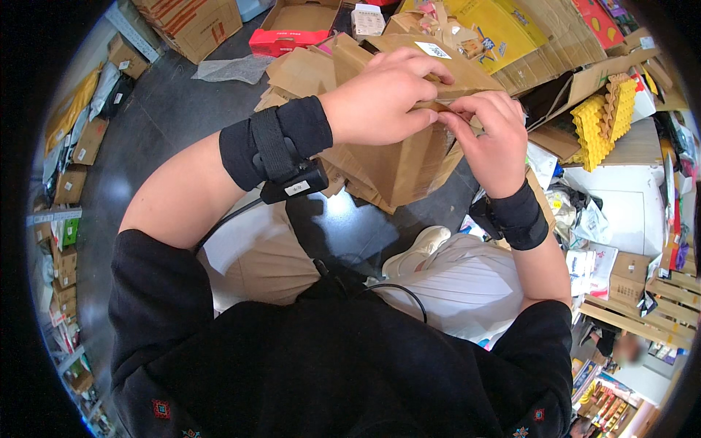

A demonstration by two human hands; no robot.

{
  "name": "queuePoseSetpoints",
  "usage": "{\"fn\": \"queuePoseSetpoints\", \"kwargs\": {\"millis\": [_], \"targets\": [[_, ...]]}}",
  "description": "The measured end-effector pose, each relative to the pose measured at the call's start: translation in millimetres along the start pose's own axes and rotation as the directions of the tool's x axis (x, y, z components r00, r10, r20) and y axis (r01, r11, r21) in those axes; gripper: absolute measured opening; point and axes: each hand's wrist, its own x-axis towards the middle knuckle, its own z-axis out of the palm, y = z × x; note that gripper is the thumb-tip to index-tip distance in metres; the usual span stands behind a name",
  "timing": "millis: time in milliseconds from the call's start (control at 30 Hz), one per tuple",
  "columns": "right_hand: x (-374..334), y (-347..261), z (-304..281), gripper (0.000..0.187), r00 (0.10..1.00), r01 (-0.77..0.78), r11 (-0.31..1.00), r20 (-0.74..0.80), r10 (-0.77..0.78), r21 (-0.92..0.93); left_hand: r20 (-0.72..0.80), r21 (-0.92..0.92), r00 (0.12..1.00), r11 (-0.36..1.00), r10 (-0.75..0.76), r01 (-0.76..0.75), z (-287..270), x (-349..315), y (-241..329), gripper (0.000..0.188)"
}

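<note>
A brown cardboard box [418, 166] with strips of tape and a white label on its top stands in front of me. My left hand [387, 95] reaches over its near top edge, fingers bent on the top and the thumb at the edge. My right hand [493, 135] pinches the same edge from the right, thumb against forefinger. Both thumb tips nearly touch each other there. Whether the fingers grip the cardboard itself or a piece of tape on it, I cannot make out.
Flattened cardboard [292, 73] lies behind the box on the left, near a red open carton [296, 29] and clear plastic wrap [232, 69]. Yellow egg-crate foam [604, 120] and plastic bags [577, 212] sit at right. Shelves of parcels line the left.
</note>
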Motion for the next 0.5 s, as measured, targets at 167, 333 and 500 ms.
{"fn": "queuePoseSetpoints", "kwargs": {"millis": [167, 333, 500], "targets": [[0, 4, 2, 0.017, 0.992, 0.102, 0.995, -0.071, -0.100, 0.021, 0.055, -0.069, 0.998, 0.998, 0.005, -0.001, -7, 0, -2, 0.016], [-7, 14, 7, 0.021, 0.964, 0.243, 0.970, -0.117, -0.239, 0.021, 0.038, -0.031, 0.998, 0.999, 0.042, -0.041, -5, 2, -11, 0.016], [-8, 17, 13, 0.023, 0.947, 0.287, 0.958, -0.145, -0.286, -0.012, 0.036, -0.016, 0.998, 0.999, 0.042, -0.041, -6, 2, -20, 0.018]]}}
